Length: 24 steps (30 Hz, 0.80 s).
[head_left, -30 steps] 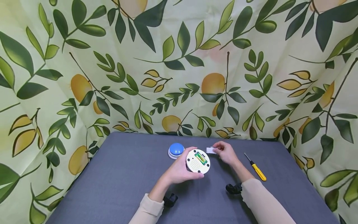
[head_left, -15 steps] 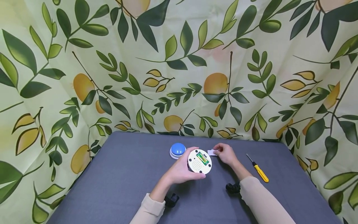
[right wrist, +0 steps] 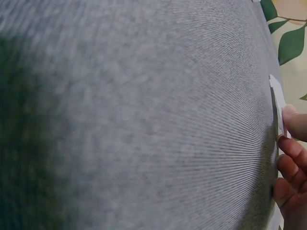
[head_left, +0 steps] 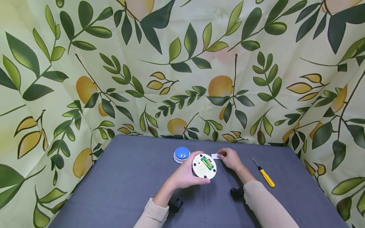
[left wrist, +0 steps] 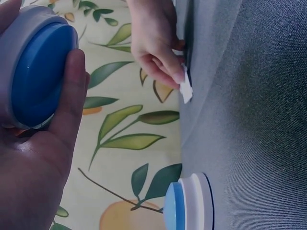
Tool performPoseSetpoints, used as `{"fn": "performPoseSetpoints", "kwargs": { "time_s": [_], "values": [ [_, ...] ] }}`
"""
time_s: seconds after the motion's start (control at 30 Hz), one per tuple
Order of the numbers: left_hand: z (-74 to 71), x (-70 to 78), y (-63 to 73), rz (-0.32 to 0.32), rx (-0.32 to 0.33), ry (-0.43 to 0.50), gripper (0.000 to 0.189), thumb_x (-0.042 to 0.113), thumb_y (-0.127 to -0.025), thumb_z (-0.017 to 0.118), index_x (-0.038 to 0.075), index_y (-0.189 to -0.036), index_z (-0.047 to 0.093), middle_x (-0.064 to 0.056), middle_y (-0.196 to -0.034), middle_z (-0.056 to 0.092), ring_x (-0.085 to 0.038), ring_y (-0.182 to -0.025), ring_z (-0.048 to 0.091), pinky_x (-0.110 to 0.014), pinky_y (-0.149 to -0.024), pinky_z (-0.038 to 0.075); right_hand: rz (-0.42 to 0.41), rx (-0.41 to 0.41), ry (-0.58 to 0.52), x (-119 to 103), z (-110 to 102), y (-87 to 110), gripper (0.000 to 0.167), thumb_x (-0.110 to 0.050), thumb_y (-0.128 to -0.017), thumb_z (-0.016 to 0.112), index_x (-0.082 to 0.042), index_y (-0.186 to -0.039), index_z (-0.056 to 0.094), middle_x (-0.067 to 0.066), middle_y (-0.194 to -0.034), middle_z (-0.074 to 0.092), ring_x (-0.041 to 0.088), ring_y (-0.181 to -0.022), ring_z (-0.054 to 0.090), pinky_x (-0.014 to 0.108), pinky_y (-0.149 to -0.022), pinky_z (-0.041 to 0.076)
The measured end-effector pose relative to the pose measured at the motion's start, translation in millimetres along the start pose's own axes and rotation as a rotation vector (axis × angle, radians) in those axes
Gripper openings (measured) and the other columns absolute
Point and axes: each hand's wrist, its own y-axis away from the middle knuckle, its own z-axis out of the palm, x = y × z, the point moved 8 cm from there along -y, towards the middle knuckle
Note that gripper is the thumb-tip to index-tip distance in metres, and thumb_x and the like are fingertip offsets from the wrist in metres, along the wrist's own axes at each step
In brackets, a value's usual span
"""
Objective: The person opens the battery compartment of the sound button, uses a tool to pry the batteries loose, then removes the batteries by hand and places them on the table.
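Note:
My left hand (head_left: 185, 173) grips a round white push-button light or buzzer (head_left: 200, 170) by its rim, underside facing up. Green batteries (head_left: 207, 163) lie in its uncovered battery slot, beside a patch of small holes. In the left wrist view the same device shows its blue dome (left wrist: 45, 74). To the right, my right hand (head_left: 230, 158) pinches a small white battery cover (head_left: 215, 156) between thumb and fingers, low over the table. The right wrist view shows that white cover (right wrist: 277, 103) edge-on at the fingertips.
A second blue-topped button (head_left: 182, 154) stands upright on the grey table (head_left: 128, 177), just behind my left hand. A yellow-handled screwdriver (head_left: 266, 178) lies to the right of my right forearm. Leaf-patterned cloth (head_left: 182, 79) hangs behind and at both sides.
The whole head view has shifted slightly. Both hands keep their holds, with the device and the white cover in nearly the same places.

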Motion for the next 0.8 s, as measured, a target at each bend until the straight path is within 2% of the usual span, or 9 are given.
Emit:
{"fn": "performPoseSetpoints", "kwargs": {
  "time_s": [0.23, 0.4, 0.6, 0.8],
  "values": [
    [2.4, 0.7, -1.8, 0.021, 0.002, 0.007, 0.096, 0.027, -0.071, 0.093, 0.019, -0.15, 0.04, 0.007, -0.133, 0.055, -0.01, -0.115, 0.055, -0.034, -0.105, 0.041, -0.031, 0.018, 0.015, 0.0, -5.2, 2.3, 0.013, -0.006, -0.094, 0.07, 0.0, -0.105, 0.075, 0.013, -0.097, 0.067, 0.028, -0.09, 0.061, 0.049, -0.083, 0.049],
    [1.8, 1.0, -1.8, 0.02, 0.004, 0.014, 0.096, 0.028, -0.071, 0.093, 0.02, -0.151, 0.039, 0.007, -0.133, 0.055, -0.011, -0.115, 0.055, -0.035, -0.105, 0.041, -0.025, 0.043, 0.031, 1.6, -17.9, 6.6, 0.015, -0.002, -0.095, 0.064, 0.001, -0.107, 0.073, 0.012, -0.095, 0.066, 0.027, -0.088, 0.06, 0.047, -0.08, 0.049],
    [-0.3, 0.2, -1.1, 0.024, 0.006, 0.014, 0.097, 0.029, -0.071, 0.093, 0.022, -0.151, 0.04, 0.008, -0.131, 0.056, -0.011, -0.113, 0.056, -0.035, -0.103, 0.041, -0.059, 0.024, 0.085, -5.0, -30.4, 16.7, 0.019, -0.009, -0.097, 0.063, 0.001, -0.112, 0.071, 0.01, -0.096, 0.066, 0.025, -0.088, 0.06, 0.047, -0.079, 0.05],
    [-1.0, -0.2, 0.1, 0.02, 0.006, 0.025, 0.097, 0.028, -0.071, 0.093, 0.022, -0.151, 0.039, 0.008, -0.131, 0.056, -0.011, -0.113, 0.056, -0.035, -0.103, 0.041, -0.085, -0.012, 0.207, -11.1, -34.2, 30.1, 0.028, -0.018, -0.099, 0.064, 0.0, -0.12, 0.069, 0.015, -0.108, 0.068, 0.033, -0.101, 0.063, 0.054, -0.088, 0.05]
  ]
}}
